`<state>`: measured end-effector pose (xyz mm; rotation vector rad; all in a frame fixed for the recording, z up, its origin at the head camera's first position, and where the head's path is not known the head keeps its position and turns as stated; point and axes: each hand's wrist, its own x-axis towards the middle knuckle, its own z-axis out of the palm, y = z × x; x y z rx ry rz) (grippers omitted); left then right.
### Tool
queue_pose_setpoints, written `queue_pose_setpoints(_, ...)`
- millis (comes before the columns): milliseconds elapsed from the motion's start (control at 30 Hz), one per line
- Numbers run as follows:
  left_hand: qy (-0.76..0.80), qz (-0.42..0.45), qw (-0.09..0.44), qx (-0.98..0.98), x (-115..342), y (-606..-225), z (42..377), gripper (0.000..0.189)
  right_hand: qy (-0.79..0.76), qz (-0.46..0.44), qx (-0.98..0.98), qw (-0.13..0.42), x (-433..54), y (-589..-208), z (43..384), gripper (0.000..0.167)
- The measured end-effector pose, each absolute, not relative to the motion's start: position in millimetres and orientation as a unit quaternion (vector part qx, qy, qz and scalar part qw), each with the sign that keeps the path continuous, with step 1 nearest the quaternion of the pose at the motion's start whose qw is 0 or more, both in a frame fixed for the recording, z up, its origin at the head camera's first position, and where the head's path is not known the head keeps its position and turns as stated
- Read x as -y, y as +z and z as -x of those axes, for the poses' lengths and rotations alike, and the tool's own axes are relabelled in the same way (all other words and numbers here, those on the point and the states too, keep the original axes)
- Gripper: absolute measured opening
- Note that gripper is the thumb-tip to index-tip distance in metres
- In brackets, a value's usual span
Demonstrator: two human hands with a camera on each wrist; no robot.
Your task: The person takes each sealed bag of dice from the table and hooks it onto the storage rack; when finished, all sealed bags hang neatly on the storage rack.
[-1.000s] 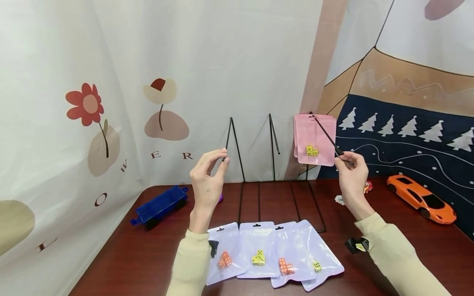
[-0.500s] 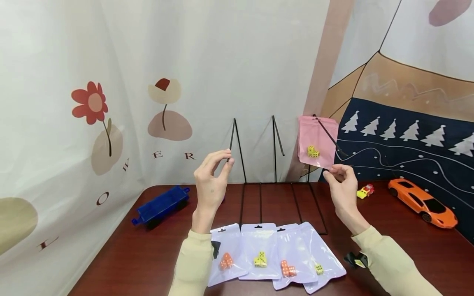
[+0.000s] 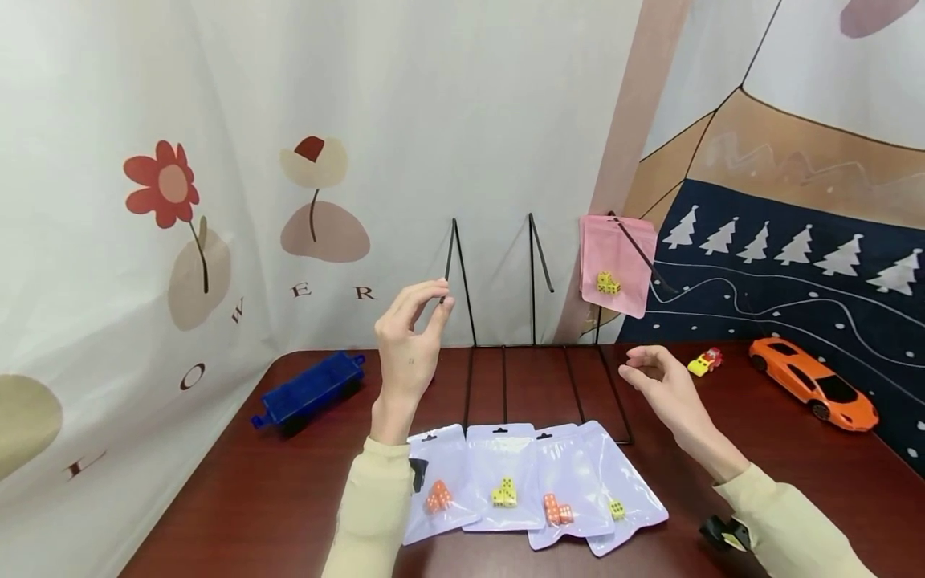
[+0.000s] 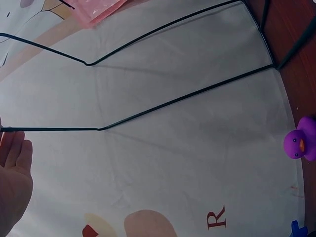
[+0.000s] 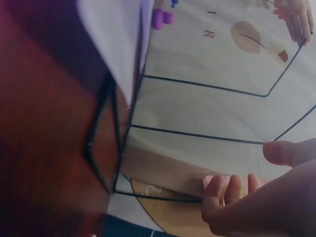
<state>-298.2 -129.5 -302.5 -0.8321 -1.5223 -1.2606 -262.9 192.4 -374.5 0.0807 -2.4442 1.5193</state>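
Note:
A black wire rack (image 3: 533, 297) with several upright prongs stands on the dark red table. My left hand (image 3: 408, 345) pinches the tip of its leftmost prong between thumb and fingers. From the right prong hang pink pouches (image 3: 632, 281), the front one with yellow dice at its bottom. My right hand (image 3: 672, 397) hovers below and to the right of the pouches, holding nothing, thumb and fingers apart. Pale lavender pouches (image 3: 499, 457) lie in an overlapping row before the rack, with orange or yellow dice inside. The middle prong carries nothing.
A blue toy trailer (image 3: 311, 389) lies at the left. At the right are an orange toy car (image 3: 812, 381) and a small red-and-yellow toy car (image 3: 705, 362). A purple rubber duck (image 4: 298, 140) sits behind my left hand. Printed curtains rise behind the table.
My right hand has left the right prong's tip, touched the front pink pouch's lower corner, then withdrawn downward from it. My left hand has stayed on the left prong.

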Motion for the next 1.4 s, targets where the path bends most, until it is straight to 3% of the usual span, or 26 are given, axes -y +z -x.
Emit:
queue_pose_setpoints(700,-0.517,0.336,0.476,0.627,130.8,-301.1,300.1,0.012,0.477,-0.072,0.874,0.061,-207.1,-389.1,214.7,0.029)
queue_pose_setpoints(1400,-0.514,0.331,0.475,0.633,130.2,-300.3,298.5,0.012,0.481,-0.098,0.871,0.007,-212.5,-399.9,194.9,0.030)
